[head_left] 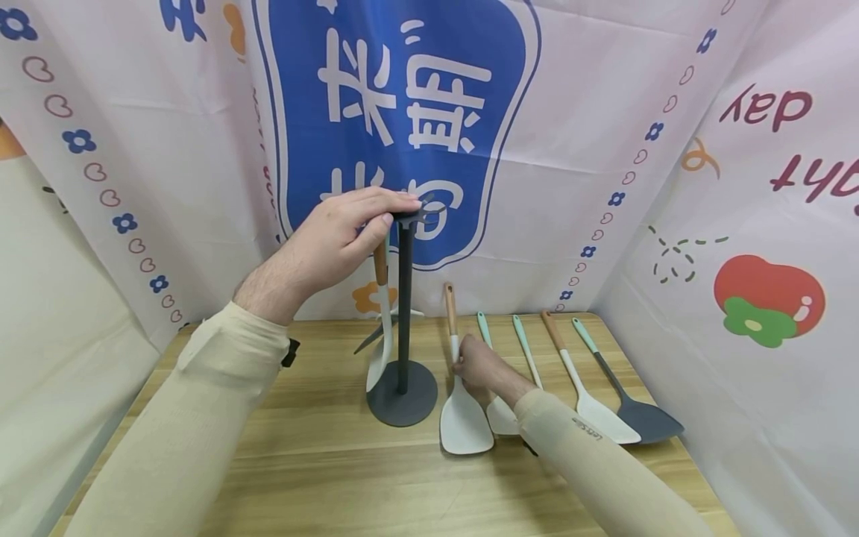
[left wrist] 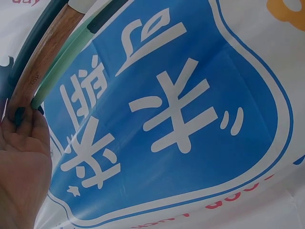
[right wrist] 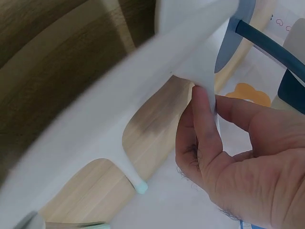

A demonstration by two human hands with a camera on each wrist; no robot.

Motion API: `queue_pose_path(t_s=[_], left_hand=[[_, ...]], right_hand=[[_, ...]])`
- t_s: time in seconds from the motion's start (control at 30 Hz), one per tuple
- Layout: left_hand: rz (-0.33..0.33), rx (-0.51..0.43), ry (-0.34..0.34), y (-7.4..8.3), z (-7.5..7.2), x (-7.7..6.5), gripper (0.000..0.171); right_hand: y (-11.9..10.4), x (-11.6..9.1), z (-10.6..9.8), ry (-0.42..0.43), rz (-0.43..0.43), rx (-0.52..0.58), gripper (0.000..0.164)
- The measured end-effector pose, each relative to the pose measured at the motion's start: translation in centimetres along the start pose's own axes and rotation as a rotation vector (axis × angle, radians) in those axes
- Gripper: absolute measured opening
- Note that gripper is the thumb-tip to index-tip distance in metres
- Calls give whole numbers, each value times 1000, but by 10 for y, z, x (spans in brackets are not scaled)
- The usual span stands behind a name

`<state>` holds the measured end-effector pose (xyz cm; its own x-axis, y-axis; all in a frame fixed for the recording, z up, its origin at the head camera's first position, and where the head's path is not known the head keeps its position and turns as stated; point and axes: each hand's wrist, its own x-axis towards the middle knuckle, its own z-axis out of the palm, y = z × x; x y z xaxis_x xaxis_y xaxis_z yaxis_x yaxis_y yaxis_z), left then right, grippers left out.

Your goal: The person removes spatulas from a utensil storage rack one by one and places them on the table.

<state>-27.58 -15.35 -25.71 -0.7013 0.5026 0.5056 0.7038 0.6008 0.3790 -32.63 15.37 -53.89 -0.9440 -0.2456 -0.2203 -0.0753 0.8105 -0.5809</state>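
Observation:
My left hand point(head_left: 349, 227) rests on top of a dark grey utensil stand point(head_left: 405, 306), fingers laid straight over it and thumb at its side. Kitchen utensils hang from the stand; one has a wooden handle point(left wrist: 40, 59) and a white head point(head_left: 381, 362), and beside it is a mint-green handle point(left wrist: 62, 67). To the right of the stand's round base, my right hand point(head_left: 479, 363) pinches the white neck of a spatula point(head_left: 466, 425) with a wooden handle. That spatula's broad white blade points toward me. In the right wrist view, thumb and fingertips point(right wrist: 202, 98) meet on the white neck.
Right of my right hand lie a mint-handled utensil with a white head point(head_left: 502, 418), partly hidden by my arm, another mint-handled one point(head_left: 526, 347), a wooden-handled white spatula point(head_left: 600, 418) and a dark grey spatula point(head_left: 647, 421). A printed cloth point(head_left: 590, 97) hangs behind the wooden table point(head_left: 322, 462).

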Motion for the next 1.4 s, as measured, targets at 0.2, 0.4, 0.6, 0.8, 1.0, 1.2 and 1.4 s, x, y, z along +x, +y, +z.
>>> queue_pose_path(t_s=[0.2, 0.4, 0.6, 0.8, 1.0, 1.2, 1.4], left_hand=[[-3, 4, -2, 0, 0, 0, 45], [-5, 1, -2, 0, 0, 0, 45], [-5, -5, 3, 0, -1, -1, 45], [-9, -5, -1, -1, 0, -1, 45], [-5, -9, -4, -1, 0, -1, 45], [-1, -12, -1, 0, 1, 0, 45], [2, -12, 6, 0, 0, 1, 45]], right_hand=[[7, 14, 5, -50, 88, 73, 24], [6, 8, 6, -71, 81, 43, 29], [33, 33, 16, -114, 103, 22, 16], [-1, -2, -3, -118, 102, -17, 16], [-39, -46, -24, -66, 72, -47, 16], [-52, -52, -34, 10, 14, -35, 40], [-64, -53, -41, 97, -53, 103, 46]])
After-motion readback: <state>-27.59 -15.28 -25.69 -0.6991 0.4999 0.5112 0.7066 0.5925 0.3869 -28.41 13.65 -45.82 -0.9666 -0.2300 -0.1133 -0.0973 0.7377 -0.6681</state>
